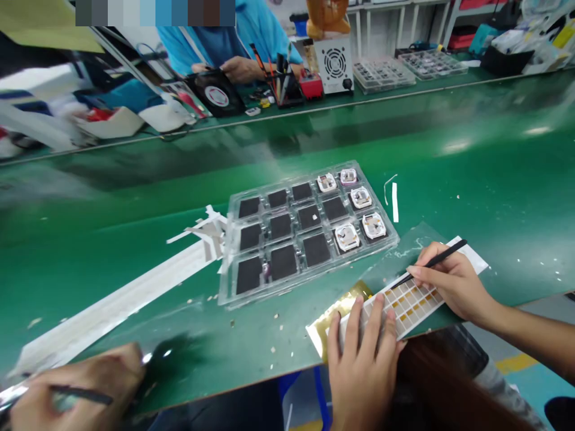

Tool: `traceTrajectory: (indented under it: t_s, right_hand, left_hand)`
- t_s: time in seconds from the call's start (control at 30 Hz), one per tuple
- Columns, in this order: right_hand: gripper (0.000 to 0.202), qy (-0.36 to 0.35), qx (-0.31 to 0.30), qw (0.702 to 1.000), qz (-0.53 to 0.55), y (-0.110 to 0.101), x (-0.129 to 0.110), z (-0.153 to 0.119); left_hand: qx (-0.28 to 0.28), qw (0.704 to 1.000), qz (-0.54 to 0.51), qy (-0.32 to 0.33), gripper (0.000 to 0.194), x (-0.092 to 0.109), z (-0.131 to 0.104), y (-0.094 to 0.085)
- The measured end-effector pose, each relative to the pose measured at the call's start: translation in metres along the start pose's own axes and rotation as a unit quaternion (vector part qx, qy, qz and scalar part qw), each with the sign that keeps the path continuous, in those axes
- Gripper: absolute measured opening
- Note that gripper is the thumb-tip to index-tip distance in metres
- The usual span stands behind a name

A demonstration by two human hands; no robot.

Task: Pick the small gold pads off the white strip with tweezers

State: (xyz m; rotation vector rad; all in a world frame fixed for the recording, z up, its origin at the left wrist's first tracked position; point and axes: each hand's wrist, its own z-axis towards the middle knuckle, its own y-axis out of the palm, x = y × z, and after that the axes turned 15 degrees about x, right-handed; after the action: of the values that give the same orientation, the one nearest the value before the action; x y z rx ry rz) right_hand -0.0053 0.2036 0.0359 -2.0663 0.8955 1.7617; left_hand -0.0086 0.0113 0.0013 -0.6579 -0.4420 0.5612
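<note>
Where fingers blur — a black tool crosses them.

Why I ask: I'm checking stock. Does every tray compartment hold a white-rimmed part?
No, several compartments of the clear tray show only black pads.

We see slim black tweezers, nearly level, gripped between the curled fingers of our right hand; left of those fingers lies a shiny piece, blurred and cut off.
</note>
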Motion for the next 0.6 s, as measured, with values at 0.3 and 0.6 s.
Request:
traceTrajectory:
  t_s: [0.3,0.6]
  right_hand:
    - [0.022,-0.024,0.004,0.999,0.043,-0.006,-0.007,-0.004]
    - [0.025,-0.034,0.017,0.999,-0.026,-0.031,-0.022,-0.006]
  left_hand:
    - [0.100,0.987,0.063,0.107,0.028,-0.011,-0.005,0.013]
    - [0.175,0.979,0.097,0.048,0.020,-0.006,-0.018,0.012]
